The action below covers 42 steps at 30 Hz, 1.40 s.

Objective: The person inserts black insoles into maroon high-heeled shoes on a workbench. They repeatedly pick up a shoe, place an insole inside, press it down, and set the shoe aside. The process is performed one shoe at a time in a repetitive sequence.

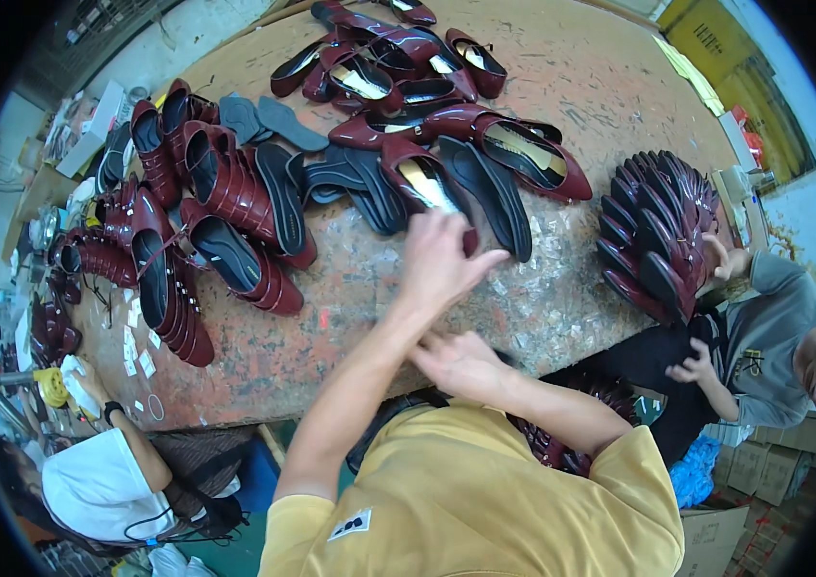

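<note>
My left hand (442,258) reaches over the table, its fingers at the heel end of a burgundy pump (415,178) with a pale gold lining. Its thumb points right, apart from that shoe, toward the end of a black sole (488,192). Close to the table's front edge, my right hand (464,365) sits below my left wrist. My left forearm partly covers its fingers, and whether they hold anything is hidden. Another burgundy shoe (528,154) lies on its side beyond the black sole. Several dark soles (360,188) lie left of the pump.
Burgundy strappy shoes (225,173) crowd the table's left side, and more pumps (394,58) are heaped at the back. At right, a person (768,337) is beside a large stack of burgundy shoes (658,231). Another person (110,481) works at lower left, near white paper tags (134,351).
</note>
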Tool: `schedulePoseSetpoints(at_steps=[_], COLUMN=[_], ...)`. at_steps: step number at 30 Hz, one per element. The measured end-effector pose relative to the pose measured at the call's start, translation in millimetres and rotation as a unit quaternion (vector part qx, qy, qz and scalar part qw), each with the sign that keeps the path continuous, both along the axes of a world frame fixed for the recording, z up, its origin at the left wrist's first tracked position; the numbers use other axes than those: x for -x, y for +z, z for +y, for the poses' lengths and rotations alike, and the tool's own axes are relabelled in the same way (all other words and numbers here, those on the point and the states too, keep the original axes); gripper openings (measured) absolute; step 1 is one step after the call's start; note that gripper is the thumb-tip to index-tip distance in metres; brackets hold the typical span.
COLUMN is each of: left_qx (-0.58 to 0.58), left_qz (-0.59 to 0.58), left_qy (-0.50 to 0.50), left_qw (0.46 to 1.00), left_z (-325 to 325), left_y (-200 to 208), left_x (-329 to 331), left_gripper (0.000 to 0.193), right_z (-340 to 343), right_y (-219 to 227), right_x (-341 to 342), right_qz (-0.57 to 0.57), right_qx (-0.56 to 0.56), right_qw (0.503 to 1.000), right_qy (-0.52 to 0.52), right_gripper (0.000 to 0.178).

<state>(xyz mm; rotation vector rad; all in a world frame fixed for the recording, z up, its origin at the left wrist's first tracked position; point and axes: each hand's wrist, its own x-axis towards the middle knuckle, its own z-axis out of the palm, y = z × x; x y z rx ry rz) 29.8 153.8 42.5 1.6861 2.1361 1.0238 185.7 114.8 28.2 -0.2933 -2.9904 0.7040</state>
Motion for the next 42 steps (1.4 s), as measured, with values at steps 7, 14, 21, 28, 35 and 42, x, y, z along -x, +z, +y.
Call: schedulePoseSetpoints(at_steps=[7, 14, 21, 28, 35, 42], left_qx=[-0.012, 0.082, 0.177, 0.111, 0.086, 0.053], left_qz=[-0.138, -0.084, -0.107, -0.151, -0.233, -0.055], left_qy=[0.078, -0.029, 0.002, 0.171, 0.240, 0.128], left_qw=[0.987, 0.993, 0.978, 0.967, 0.939, 0.989], left_z=[-219, -276, -230, -281, -282, -289], left_y=[-23, -36, -31, -4, -12, -17], left_x=[67, 75, 70, 49, 33, 40], left_gripper=[0.033, 0.053, 0.118, 0.076, 0.062, 0.052], right_z=[75, 96, 77, 27, 1, -5], right_y=[-32, -6, 25, -17, -46, -48], right_x=[-66, -48, 26, 93, 102, 102], right_qz=[0.019, 0.084, 0.029, -0.056, -0.008, 0.004], right_qx=[0.099, 0.268, 0.176, 0.105, 0.108, 0.074], right_qw=[0.982, 0.938, 0.979, 0.959, 0.956, 0.956], right_qy=[-0.160, -0.203, 0.099, 0.256, 0.273, 0.283], right_gripper=[0.034, 0.054, 0.027, 0.031, 0.037, 0.037])
